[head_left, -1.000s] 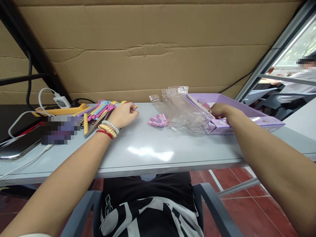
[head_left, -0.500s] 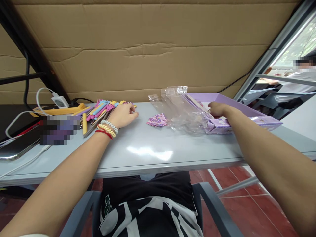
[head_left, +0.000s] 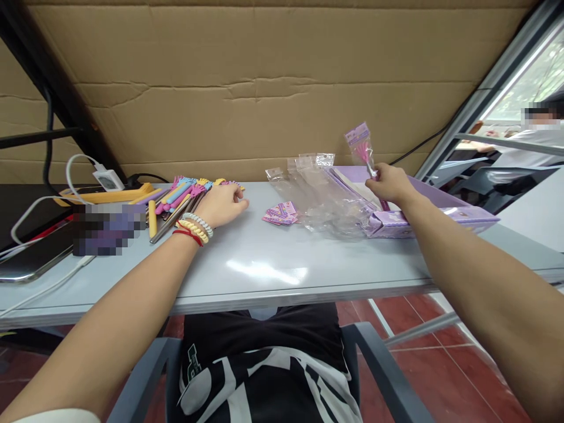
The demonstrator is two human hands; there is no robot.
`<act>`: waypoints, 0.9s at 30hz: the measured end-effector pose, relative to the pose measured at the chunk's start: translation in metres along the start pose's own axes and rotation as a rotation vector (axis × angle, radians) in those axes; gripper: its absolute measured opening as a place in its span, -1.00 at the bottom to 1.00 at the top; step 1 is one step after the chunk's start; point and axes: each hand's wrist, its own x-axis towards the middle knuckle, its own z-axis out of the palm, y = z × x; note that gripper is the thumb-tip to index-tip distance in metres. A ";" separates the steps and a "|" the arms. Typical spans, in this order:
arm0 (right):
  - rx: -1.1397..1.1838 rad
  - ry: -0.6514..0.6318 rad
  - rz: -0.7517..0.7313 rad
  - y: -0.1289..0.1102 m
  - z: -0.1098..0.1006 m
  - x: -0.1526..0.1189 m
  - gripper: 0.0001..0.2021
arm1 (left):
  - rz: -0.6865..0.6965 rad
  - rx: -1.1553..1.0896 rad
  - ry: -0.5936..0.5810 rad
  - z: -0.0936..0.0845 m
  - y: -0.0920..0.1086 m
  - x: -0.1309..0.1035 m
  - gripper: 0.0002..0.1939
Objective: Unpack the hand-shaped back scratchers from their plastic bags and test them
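Note:
My right hand (head_left: 388, 185) is closed on a bagged pink stick (head_left: 363, 150) with a purple label at its top, held upright over the purple box (head_left: 467, 216). Resting beside the pile of colourful hand-shaped sticks (head_left: 176, 197), my left hand (head_left: 224, 205) has its fingers loosely curled; whether it touches them or holds anything cannot be made out. Several clear plastic bags (head_left: 312, 194) lie against the left side of the box. Between the bags and my left hand sit small pink and purple cards (head_left: 281, 213).
A phone (head_left: 37, 252), white cables and a charger (head_left: 108, 178) lie at the left of the table (head_left: 247, 288). Behind it stands a cardboard wall (head_left: 264, 117). Beyond the metal frame at the right, a person (head_left: 529, 147) sits.
My right hand has risen out of the purple box, bringing up the bagged pink stick. My left hand has stayed in nearly the same place.

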 end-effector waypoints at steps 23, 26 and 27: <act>0.477 0.299 -0.703 -0.196 0.008 -0.076 -0.73 | 0.131 -0.120 0.084 -0.004 0.000 -0.004 -0.63; 0.620 0.312 -0.740 -0.201 0.030 -0.080 -0.64 | 0.194 -0.083 0.070 -0.003 0.001 -0.003 -0.72; 0.681 0.315 -0.745 -0.201 0.035 -0.081 -0.59 | 0.223 -0.074 0.054 -0.003 0.001 -0.003 -0.75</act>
